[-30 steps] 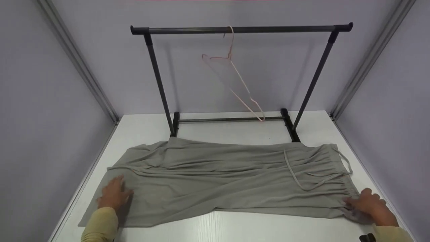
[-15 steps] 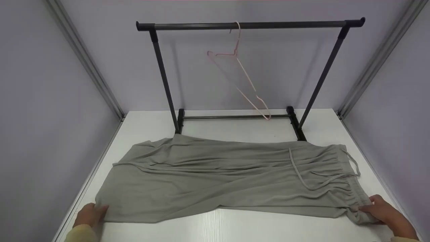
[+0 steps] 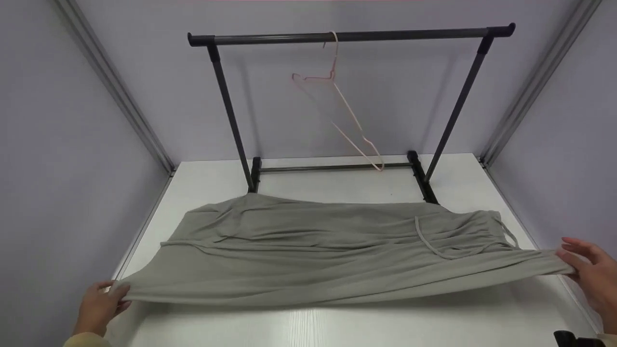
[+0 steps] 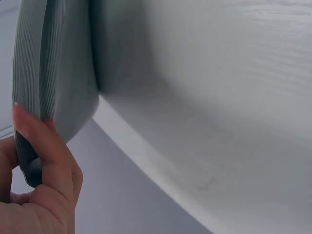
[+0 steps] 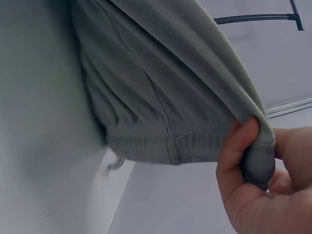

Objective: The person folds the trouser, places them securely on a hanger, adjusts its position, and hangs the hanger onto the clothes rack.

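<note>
A pair of grey drawstring trousers (image 3: 308, 246) lies lengthwise across the white table, waistband to the right. Its near edge is raised off the surface and stretched between both hands. At the left, my left hand (image 3: 100, 303) pinches the hem corner, and the left wrist view shows thumb and fingers on the folded fabric (image 4: 34, 63). Over on the right, my right hand (image 3: 593, 274) pinches the waistband corner; in the right wrist view the stitched elastic waistband (image 5: 146, 141) hangs from those fingers. The drawstring (image 3: 429, 246) rests on top, partly covered by the lifted fabric.
Behind the trousers stands a black garment rack (image 3: 356, 36), its feet on the table (image 3: 337, 185). A pink wire hanger (image 3: 354, 115) hangs from the bar. Grey-lilac walls (image 3: 87, 159) enclose the left, back and right sides.
Both hands moved outward to the near corners of the trousers and took hold of them. The near edge rose off the table and was pulled taut, the right corner rising most.
</note>
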The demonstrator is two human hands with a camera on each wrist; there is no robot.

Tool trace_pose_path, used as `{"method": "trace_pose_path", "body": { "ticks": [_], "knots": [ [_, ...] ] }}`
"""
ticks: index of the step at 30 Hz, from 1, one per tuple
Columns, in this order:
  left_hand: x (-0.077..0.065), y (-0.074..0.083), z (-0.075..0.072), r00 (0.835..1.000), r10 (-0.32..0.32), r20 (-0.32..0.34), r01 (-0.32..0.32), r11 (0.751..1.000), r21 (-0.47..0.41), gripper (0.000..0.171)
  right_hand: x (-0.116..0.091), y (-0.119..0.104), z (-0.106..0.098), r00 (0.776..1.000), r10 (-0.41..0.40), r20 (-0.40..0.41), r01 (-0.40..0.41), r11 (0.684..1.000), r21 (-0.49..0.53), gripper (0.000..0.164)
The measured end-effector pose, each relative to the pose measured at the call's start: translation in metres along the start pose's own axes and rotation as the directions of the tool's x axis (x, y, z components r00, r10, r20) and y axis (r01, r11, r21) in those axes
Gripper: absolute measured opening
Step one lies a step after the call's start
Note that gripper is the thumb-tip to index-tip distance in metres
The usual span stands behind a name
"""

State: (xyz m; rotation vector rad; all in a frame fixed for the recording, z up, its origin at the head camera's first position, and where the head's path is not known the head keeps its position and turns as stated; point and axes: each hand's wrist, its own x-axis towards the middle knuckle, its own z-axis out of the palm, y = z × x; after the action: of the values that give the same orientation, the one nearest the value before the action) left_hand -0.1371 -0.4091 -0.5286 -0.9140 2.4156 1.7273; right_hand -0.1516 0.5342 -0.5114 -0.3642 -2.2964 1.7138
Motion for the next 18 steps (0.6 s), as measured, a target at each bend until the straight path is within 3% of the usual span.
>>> {"method": "trace_pose_path", "body": {
  "ticks": [2, 5, 11, 15, 18],
  "knots": [
    [-0.004, 0.004, -0.003, 1.0, -0.015, -0.012, 0.015, 0.998, -0.056, 0.073, 0.0, -0.002, 0.0, 0.999, -0.04, -0.008, 0.041, 0.984, 0.174, 0.022],
    [-0.009, 0.008, -0.006, 1.0, -0.018, -0.02, 0.015, 0.991, -0.135, 0.07, 0.0, 0.0, 0.0, 0.999, -0.051, 0.001, 0.048, 0.932, 0.358, 0.018],
    [-0.015, 0.015, -0.011, 1.0, -0.005, 0.024, 0.012, 0.961, -0.275, 0.029, -0.005, 0.008, -0.01, 1.0, -0.028, 0.012, 0.018, 0.854, 0.52, 0.017],
    [-0.02, 0.018, -0.017, 0.997, -0.014, 0.071, 0.04, 0.923, -0.382, 0.006, -0.005, 0.009, -0.015, 0.997, -0.045, 0.056, -0.002, 0.762, 0.648, 0.018],
    [-0.022, 0.022, -0.02, 0.989, -0.006, 0.15, 0.08, 0.865, -0.496, 0.011, -0.004, 0.007, -0.015, 0.995, -0.064, 0.078, -0.01, 0.707, 0.708, 0.02]
  ]
}}
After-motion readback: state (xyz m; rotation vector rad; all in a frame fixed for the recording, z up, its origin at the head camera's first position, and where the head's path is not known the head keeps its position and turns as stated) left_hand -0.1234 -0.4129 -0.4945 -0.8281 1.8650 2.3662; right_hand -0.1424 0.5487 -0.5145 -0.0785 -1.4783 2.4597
